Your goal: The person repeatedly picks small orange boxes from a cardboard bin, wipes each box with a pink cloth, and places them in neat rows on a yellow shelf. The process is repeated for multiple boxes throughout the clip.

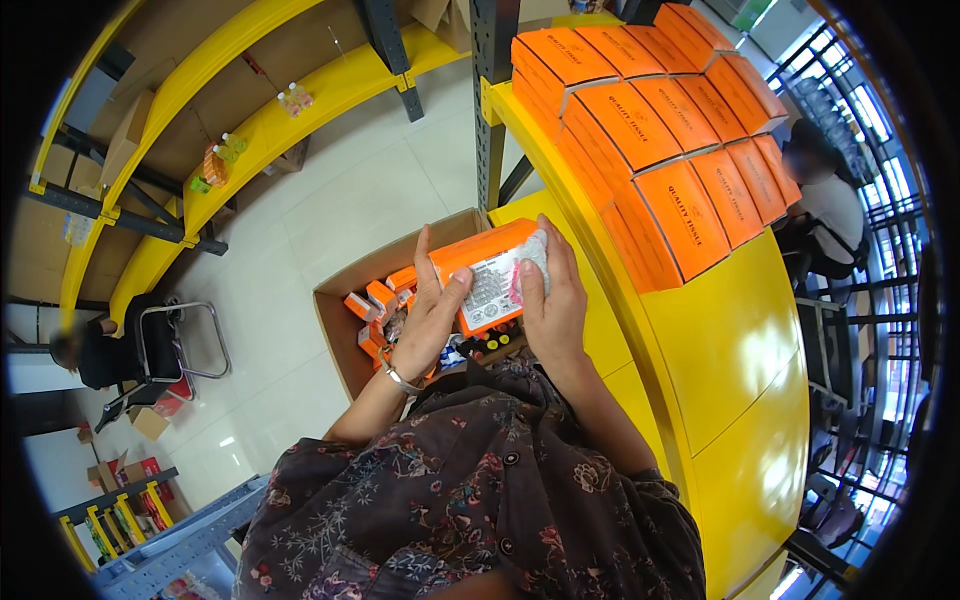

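Observation:
An orange tissue box is held between both hands in front of my body, its white printed panel facing up. My left hand grips the left end, thumb on the panel. At the other end, my right hand holds the box together with a crumpled pale grey cloth with pink on it; the thumb presses the cloth against the box. Below them stands an open cardboard carton containing small orange boxes, dark bottles with yellow caps and other goods partly hidden by my hands.
Orange tissue boxes are stacked on the yellow metal shelf at my right, beside a dark upright post. Another yellow shelf holds a few bottles. People sit at far left and right, near a chair.

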A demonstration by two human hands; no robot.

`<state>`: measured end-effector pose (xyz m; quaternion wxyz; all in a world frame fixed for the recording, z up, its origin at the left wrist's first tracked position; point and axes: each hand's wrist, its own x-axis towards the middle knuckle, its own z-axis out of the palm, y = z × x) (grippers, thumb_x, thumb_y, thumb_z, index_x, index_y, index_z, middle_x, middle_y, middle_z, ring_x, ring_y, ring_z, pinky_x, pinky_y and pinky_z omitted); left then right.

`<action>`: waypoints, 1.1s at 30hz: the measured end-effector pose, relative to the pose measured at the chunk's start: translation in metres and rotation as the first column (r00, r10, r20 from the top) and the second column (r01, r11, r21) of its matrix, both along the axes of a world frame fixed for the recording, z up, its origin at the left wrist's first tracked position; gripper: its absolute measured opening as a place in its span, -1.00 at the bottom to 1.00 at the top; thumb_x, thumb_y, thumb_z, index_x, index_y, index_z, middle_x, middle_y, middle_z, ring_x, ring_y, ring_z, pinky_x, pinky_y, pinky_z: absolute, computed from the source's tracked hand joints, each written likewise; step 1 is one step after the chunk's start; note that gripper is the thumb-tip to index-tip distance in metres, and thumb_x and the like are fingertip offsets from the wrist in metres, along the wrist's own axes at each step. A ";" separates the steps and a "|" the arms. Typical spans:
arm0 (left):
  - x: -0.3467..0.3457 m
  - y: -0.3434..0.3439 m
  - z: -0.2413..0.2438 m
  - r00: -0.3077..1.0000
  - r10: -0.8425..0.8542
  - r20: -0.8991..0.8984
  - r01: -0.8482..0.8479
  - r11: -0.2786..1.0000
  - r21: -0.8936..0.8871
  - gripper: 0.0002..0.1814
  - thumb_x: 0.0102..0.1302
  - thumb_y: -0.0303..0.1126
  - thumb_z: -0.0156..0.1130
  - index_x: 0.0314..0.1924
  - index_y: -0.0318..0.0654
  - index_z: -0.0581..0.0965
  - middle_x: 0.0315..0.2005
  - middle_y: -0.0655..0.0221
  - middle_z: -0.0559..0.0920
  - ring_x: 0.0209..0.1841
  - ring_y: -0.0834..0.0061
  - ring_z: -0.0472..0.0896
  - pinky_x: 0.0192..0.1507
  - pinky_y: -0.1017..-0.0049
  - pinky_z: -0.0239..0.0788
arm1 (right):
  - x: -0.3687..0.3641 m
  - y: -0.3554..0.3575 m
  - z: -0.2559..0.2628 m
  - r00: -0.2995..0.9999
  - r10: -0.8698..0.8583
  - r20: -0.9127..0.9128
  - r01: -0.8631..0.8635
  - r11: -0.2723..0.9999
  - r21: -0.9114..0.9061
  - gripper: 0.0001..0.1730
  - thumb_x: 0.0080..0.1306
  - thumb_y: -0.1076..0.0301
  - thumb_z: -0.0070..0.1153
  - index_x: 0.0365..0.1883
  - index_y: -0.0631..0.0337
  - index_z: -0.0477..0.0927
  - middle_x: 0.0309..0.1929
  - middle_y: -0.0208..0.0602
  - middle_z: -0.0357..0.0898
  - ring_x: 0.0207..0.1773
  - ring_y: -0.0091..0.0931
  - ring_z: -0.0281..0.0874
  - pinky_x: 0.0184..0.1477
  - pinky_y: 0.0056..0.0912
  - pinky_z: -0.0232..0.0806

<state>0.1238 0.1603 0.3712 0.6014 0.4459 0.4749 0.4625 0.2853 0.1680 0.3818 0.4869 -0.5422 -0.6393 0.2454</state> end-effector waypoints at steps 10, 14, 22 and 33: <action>0.006 0.004 0.010 0.808 0.151 0.569 0.111 0.910 -0.399 -0.39 0.35 0.16 -0.04 0.07 -0.27 0.42 -0.17 0.25 0.60 -0.19 0.44 0.61 -0.17 0.49 0.50 | -0.042 -0.033 -0.013 0.831 0.054 0.553 -0.212 0.951 0.225 -0.46 0.32 -0.08 -0.11 0.19 -0.07 0.47 0.40 -0.07 0.10 0.49 -0.12 -0.21 0.34 0.26 -0.71; -0.007 0.005 -0.004 0.887 0.112 0.448 0.105 0.895 -0.433 -0.42 0.37 0.15 -0.08 0.11 -0.21 0.38 -0.18 0.32 0.60 -0.30 0.56 0.60 -0.42 0.59 0.49 | -0.033 -0.021 -0.016 0.835 -0.068 0.546 -0.150 0.927 0.344 -0.41 0.30 -0.18 -0.13 0.17 -0.09 0.49 0.39 -0.03 0.09 0.51 -0.13 -0.30 0.32 0.26 -0.77; -0.013 0.005 0.010 0.872 -0.064 0.484 0.293 0.862 -0.414 -0.41 0.41 0.15 -0.18 0.21 -0.12 0.27 -0.07 0.34 0.55 -0.30 0.62 0.56 -0.69 0.72 0.22 | 0.004 0.003 -0.005 0.999 -0.022 -0.039 0.029 0.983 0.181 -0.49 0.29 0.24 0.05 0.14 0.35 0.38 0.12 0.09 0.38 0.13 -0.06 0.39 0.08 -0.18 0.29; -0.001 -0.003 0.010 0.930 0.007 -0.367 0.123 0.936 0.331 -0.10 0.32 -0.07 0.11 0.36 -0.42 -0.15 0.10 -0.03 0.38 0.15 0.28 0.40 0.22 0.35 0.18 | -0.003 0.007 0.011 0.994 -0.082 -0.071 0.081 0.997 -0.018 -0.53 0.36 0.25 -0.05 0.14 0.38 0.38 0.04 0.09 0.45 0.05 -0.10 0.48 0.04 -0.22 0.34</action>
